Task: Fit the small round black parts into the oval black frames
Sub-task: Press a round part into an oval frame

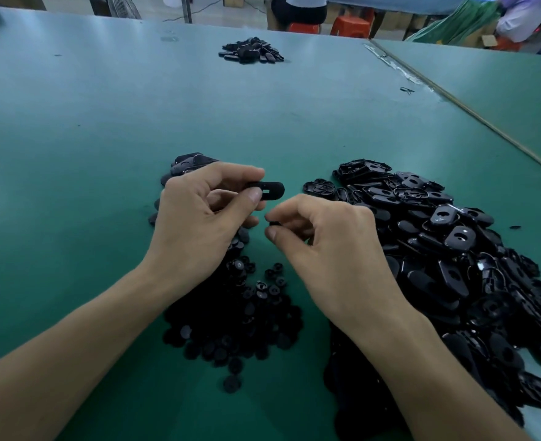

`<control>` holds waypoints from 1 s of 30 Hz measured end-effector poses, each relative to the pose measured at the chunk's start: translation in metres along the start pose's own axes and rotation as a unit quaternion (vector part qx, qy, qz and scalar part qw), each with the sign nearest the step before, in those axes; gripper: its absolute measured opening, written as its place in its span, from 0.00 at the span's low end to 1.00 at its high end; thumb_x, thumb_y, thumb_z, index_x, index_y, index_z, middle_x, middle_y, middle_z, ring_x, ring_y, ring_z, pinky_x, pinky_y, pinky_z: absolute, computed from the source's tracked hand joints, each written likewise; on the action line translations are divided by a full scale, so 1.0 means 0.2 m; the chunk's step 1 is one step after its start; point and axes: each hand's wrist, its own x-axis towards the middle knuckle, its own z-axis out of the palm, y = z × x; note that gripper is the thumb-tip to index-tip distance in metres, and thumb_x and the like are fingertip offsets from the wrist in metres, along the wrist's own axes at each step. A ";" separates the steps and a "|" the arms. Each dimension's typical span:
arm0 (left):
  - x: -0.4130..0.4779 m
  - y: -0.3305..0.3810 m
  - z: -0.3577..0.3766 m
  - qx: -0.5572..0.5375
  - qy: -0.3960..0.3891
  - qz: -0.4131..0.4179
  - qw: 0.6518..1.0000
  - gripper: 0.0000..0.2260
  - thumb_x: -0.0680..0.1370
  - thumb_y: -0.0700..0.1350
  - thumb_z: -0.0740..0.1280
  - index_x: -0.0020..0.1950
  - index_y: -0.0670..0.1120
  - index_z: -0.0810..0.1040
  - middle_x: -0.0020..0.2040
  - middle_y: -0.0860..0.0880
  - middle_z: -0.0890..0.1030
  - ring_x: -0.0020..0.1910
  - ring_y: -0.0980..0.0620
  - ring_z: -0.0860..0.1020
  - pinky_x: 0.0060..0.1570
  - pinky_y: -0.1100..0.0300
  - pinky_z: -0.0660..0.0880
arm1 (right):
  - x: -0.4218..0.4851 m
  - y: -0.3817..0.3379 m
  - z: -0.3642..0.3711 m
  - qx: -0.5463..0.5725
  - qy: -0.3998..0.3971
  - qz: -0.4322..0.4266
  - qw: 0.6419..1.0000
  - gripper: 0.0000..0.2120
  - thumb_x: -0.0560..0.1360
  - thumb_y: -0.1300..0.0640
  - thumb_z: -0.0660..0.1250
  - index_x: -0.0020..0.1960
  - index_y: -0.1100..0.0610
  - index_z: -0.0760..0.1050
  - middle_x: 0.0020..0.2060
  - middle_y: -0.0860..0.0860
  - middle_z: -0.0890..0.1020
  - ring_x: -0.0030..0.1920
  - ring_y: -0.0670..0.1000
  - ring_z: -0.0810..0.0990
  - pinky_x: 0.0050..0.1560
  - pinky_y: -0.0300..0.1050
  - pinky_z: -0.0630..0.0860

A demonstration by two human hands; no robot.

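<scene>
Thumb and forefinger of my left hand (195, 218) pinch one oval black frame (270, 190) by its left end, held above the table between the two near heaps. Its long axis runs side to side, nearly level, and its free rounded end points right; a slot-shaped opening shows in the face turned toward me. My right hand (332, 249) sits just below and to the right of it, fingers curled, with thumb and forefinger tips closed on a small dark piece (274, 223). It looks like one of the small round black parts, though the fingertips hide most of it. Frame and piece are near each other but apart. Under my wrists lies a loose heap of round parts (240, 313), flat matte discs, some with a raised hub at the centre. To the right spreads a larger heap of oval frames (453, 265) in glossy moulded plastic, several showing a keyhole-shaped hole, others lying hollow side up. A few more frames (189, 162) lie behind my left hand, and a small far pile (251, 51) of black pieces sits well away up the table. All rest directly on the smooth green table (103, 122).
</scene>
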 end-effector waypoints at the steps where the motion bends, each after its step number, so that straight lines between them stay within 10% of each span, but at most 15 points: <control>1: 0.00 0.00 0.00 -0.003 -0.001 -0.005 1.000 0.10 0.77 0.33 0.70 0.52 0.49 0.83 0.44 0.49 0.87 0.42 0.48 0.86 0.44 0.58 0.83 | 0.00 0.00 0.00 0.002 0.003 -0.005 1.000 0.05 0.74 0.61 0.75 0.48 0.52 0.84 0.35 0.36 0.80 0.40 0.40 0.81 0.44 0.32 0.76; 30: -0.02 0.05 0.03 -0.024 -0.073 -0.005 0.997 0.09 0.72 0.32 0.75 0.45 0.45 0.84 0.38 0.48 0.86 0.34 0.52 0.84 0.38 0.64 0.79 | 0.03 0.00 -0.03 0.155 0.066 0.057 0.984 0.07 0.73 0.62 0.75 0.40 0.51 0.82 0.33 0.46 0.84 0.34 0.46 0.84 0.39 0.41 0.80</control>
